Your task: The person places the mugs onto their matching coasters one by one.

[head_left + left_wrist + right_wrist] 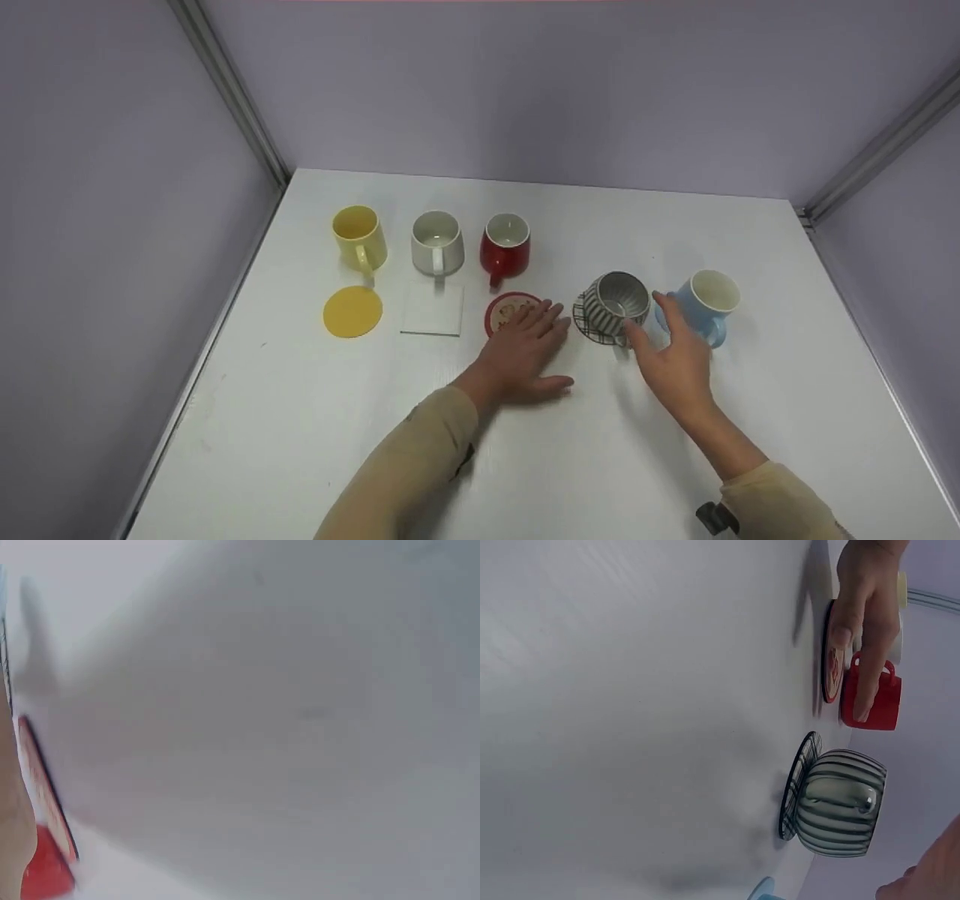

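Cup (613, 304), one, striped: stood upright on a plaid coaster (581, 320), handle turned toward you. It lay just left of your right hand (679, 364), whose thumb and forefinger were parted. In the head view your thumb tip overlapped the rim; the right wrist view showed a gap between the hand and the cup, so your right fingers were free, grasping nothing.

Left hand (525, 352), one: palm down, fingers outstretched and holding nothing, over a red-edged coaster (501, 313), partly covered. Whether you touched it could not be told. Your fingertips ended near the cup, apart from it.

Blue mug (703, 300), one: just right of your right forefinger, a light blue coaster (761, 887) at its base.

Mugs in back row, three: red mug (510, 251) behind the red-edged coaster; white mug (424, 255) behind a square white coaster (431, 311); yellow mug (352, 247) behind a round yellow coaster (352, 311).
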`<state>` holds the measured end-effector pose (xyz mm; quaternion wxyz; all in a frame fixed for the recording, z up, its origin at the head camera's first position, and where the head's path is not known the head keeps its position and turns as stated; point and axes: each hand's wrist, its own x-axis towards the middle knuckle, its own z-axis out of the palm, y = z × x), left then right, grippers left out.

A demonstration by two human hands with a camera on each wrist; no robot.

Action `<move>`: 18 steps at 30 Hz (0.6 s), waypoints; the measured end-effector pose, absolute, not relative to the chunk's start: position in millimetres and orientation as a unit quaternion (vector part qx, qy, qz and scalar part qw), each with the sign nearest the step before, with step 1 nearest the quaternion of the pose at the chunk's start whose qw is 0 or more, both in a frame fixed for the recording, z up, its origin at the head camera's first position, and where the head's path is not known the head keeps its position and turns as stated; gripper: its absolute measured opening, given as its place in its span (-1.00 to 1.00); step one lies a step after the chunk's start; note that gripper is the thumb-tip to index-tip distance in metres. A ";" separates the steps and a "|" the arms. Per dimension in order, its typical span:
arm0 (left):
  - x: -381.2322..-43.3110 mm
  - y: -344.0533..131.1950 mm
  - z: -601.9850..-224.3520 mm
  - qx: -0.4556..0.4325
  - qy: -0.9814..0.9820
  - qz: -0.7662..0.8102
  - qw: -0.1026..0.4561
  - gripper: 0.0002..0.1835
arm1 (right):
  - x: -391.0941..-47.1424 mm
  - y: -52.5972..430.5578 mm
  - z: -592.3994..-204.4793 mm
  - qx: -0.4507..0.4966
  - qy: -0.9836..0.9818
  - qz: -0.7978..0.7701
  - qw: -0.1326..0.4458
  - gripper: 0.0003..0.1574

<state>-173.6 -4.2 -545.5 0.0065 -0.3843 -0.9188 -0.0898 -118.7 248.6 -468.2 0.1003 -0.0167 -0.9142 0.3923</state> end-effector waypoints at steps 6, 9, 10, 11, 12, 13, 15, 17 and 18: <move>-179.5 -45.1 -533.4 -0.358 -0.931 -0.070 0.026 0.07 | -132.6 226.9 -473.1 0.066 -0.939 0.325 0.086 0.02; -180.6 -65.0 -528.0 -0.340 -0.937 -0.076 0.026 0.08 | -137.0 213.6 -477.6 0.110 -0.949 0.285 0.078 0.06; -180.6 -71.6 -526.5 -0.335 -0.939 -0.077 0.025 0.08 | -138.2 209.2 -479.8 0.126 -0.951 0.271 0.074 0.07; -180.7 -77.9 -525.3 -0.329 -0.941 -0.079 0.026 0.08 | -139.7 205.2 -482.7 0.143 -0.953 0.256 0.073 0.07; -180.8 -83.8 -524.1 -0.323 -0.943 -0.081 0.025 0.07 | -140.6 201.5 -485.8 0.158 -0.955 0.242 0.071 0.07; -180.9 -89.5 -523.5 -0.317 -0.945 -0.081 0.025 0.07 | -141.7 198.3 -489.1 0.174 -0.955 0.230 0.069 0.07; -180.8 -100.4 -522.7 -0.307 -0.948 -0.079 0.026 0.06 | -143.9 192.8 -496.7 0.199 -0.956 0.207 0.061 0.08; -180.6 -110.1 -522.6 -0.299 -0.951 -0.075 0.029 0.06 | -146.1 188.8 -504.8 0.221 -0.957 0.181 0.053 0.09; -180.3 -114.5 -522.7 -0.296 -0.952 -0.072 0.031 0.06 | -147.3 187.1 -508.9 0.232 -0.957 0.169 0.046 0.10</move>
